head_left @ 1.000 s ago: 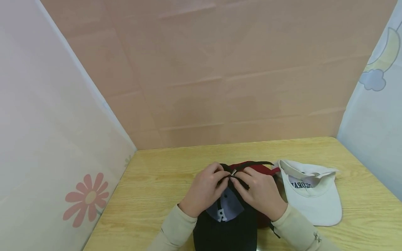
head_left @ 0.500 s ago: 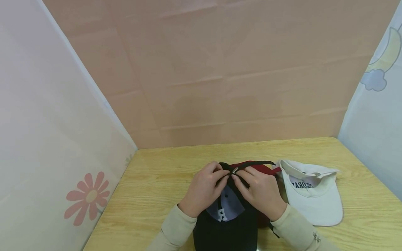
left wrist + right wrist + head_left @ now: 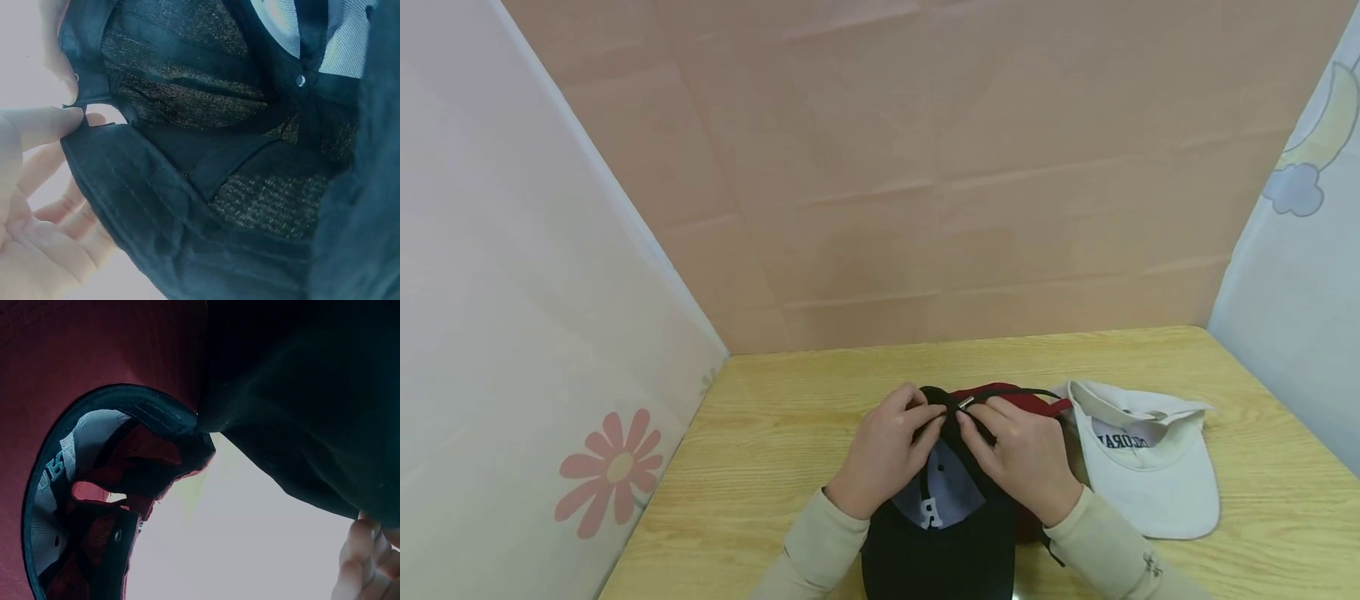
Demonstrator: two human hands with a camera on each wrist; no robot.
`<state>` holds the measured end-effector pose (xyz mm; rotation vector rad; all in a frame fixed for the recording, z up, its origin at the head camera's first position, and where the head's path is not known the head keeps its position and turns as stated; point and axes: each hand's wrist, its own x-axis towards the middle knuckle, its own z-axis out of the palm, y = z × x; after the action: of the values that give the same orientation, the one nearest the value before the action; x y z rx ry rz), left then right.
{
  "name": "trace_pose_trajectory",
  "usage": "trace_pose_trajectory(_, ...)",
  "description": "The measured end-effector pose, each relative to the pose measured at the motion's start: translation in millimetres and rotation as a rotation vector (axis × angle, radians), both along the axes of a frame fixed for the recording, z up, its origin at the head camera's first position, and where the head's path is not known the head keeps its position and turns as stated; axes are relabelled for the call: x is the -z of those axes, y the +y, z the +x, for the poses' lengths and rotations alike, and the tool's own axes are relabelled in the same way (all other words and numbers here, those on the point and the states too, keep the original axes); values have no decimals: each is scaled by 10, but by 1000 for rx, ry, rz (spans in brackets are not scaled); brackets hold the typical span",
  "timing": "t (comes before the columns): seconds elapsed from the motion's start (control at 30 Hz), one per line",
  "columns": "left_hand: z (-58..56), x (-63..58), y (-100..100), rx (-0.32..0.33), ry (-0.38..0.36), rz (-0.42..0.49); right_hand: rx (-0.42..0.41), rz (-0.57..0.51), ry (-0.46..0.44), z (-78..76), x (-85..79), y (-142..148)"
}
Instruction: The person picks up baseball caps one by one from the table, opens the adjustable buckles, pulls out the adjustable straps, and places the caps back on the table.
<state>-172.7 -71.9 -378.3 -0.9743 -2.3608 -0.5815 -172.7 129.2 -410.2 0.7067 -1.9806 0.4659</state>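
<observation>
A black cap [image 3: 936, 558] lies with its brim toward me and its inside facing up, showing a grey-blue lining panel with a white letter. At its back strap, my left hand [image 3: 887, 454] pinches the black band between thumb and forefinger; the left wrist view shows the pinched edge beside a small opening. Just to the right, my right hand [image 3: 1026, 458] pinches the strap by a small metal buckle [image 3: 966, 402]. A thin black strap end [image 3: 1018, 390] stretches right from the buckle. In the right wrist view, only fingertips [image 3: 359, 550] appear, against the black cloth.
Partly behind the black cap and my right hand lies a red cap [image 3: 94, 344], with a dark sweatband. Farther right sits a white cap [image 3: 1157, 500] with dark lettering inside. All rest on a wood-grain table [image 3: 760, 433], with a brown sheet [image 3: 925, 208] behind it.
The buckle has shifted slightly right and lies flatter. My right thumb and forefinger have moved a little right with it, while my left hand keeps its hold nearly in place.
</observation>
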Motion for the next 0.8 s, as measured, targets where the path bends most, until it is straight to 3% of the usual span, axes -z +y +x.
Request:
trace_pose_trajectory(0.57,-8,-2,-27,-8,43,21,58,-65,-12,-20,-2,18)
trace_pose_trajectory(0.8,-27,6,-96,-41,58,46,112,-84,-18,-67,-37,119)
